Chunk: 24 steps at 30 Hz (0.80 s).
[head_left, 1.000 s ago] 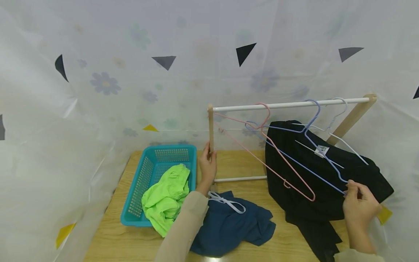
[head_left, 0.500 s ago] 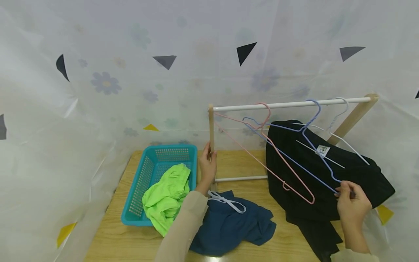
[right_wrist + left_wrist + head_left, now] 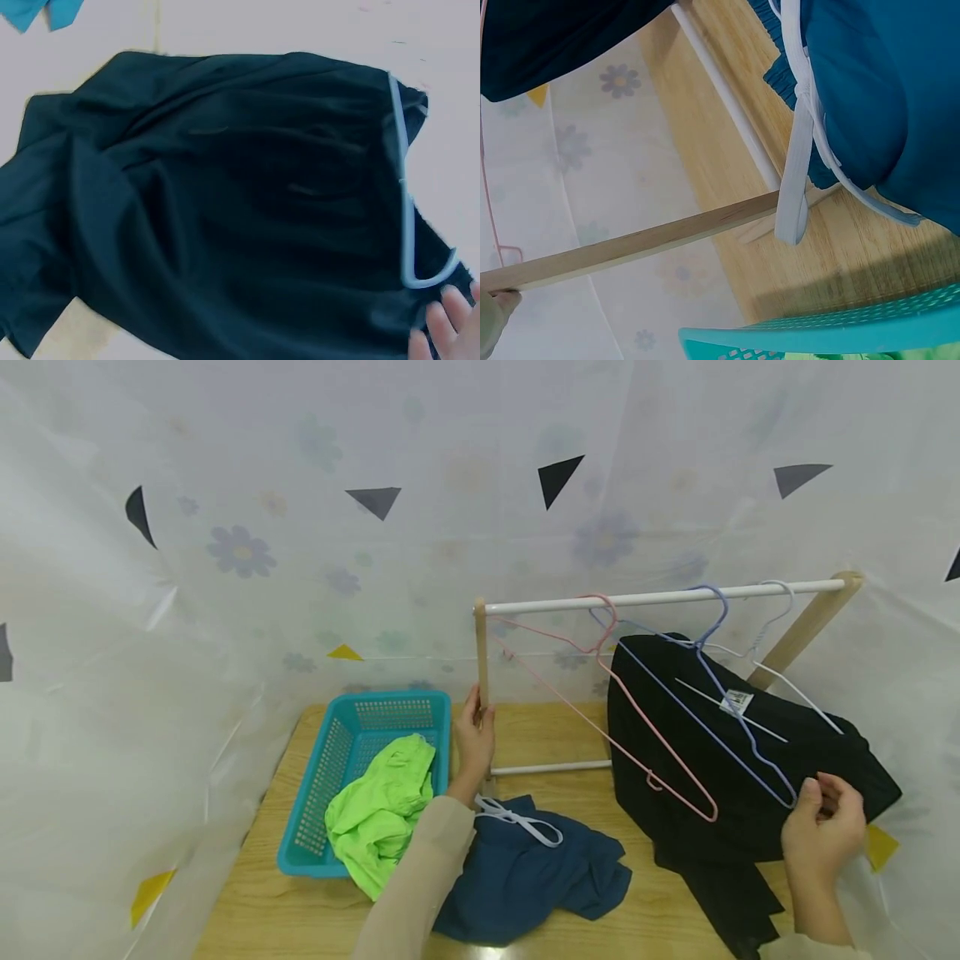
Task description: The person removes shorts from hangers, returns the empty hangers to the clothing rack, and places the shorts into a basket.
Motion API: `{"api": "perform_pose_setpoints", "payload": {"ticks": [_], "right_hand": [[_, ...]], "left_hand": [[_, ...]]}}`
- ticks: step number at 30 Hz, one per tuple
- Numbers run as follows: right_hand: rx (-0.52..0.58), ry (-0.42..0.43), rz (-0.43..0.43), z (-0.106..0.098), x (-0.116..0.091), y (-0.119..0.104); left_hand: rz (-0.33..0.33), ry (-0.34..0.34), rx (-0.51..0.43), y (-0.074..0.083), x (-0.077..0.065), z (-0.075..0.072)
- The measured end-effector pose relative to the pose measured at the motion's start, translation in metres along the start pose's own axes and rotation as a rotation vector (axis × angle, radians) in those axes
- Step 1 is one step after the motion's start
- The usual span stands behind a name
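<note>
Left hand (image 3: 474, 745) wrapped round post (image 3: 482, 652), right hand (image 3: 825, 827) loosely curled, seemingly empty, just beside blue hanger (image 3: 705, 727) toward surface (image 3: 300, 914) right edge; best brace post, nudge hanger gently.

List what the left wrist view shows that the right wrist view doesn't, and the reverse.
Only left wrist: the left hand on the wooden post, white lower bar, part of the pink hanger, white drawstring, turquoise basket and a sliver of green cloth.

Only right wrist: the blue hanger's end and the fingers of the right hand near it.

Both: the black garment. The blue garment is plain in the left; a blue patch at the right view's top left may be it, but I can't tell.
</note>
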State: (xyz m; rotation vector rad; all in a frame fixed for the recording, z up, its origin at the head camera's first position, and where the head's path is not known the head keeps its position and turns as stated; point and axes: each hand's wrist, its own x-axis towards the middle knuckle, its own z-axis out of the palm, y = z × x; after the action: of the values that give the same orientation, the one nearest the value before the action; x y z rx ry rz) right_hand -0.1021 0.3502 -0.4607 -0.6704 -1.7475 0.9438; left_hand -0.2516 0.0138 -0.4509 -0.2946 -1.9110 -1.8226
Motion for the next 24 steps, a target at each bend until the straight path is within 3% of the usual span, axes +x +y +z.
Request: {"api": "perform_pose_setpoints", "payload": {"ticks": [4, 7, 10, 15, 18, 21, 24], "right_hand": [[0.044, 0.143, -0.081, 0.002, -0.011, -0.019], [0.104, 0.21, -0.228, 0.008, -0.026, -0.037], [0.158, 0.227, -0.381, 0.017, -0.046, -0.056], [0.286, 0.146, -0.606, 0.036, -0.085, -0.082], [0.39, 0.071, -0.709, 0.049, -0.107, -0.088], [0.439, -0.049, -0.795, 0.063, -0.127, -0.079], [0.364, -0.255, -0.832, 0.075, -0.146, -0.054]], "left_hand": [[-0.007, -0.004, 0.01, 0.0, 0.0, -0.001], [-0.01, -0.006, 0.017, -0.001, 0.0, -0.001], [-0.003, -0.006, 0.008, -0.003, 0.001, -0.001], [-0.003, -0.015, -0.016, -0.005, 0.003, -0.003], [-0.042, -0.038, -0.021, -0.004, 0.004, -0.004], [-0.072, -0.056, -0.007, -0.003, 0.005, -0.005], [-0.081, -0.071, -0.005, -0.002, 0.005, -0.005]]}}
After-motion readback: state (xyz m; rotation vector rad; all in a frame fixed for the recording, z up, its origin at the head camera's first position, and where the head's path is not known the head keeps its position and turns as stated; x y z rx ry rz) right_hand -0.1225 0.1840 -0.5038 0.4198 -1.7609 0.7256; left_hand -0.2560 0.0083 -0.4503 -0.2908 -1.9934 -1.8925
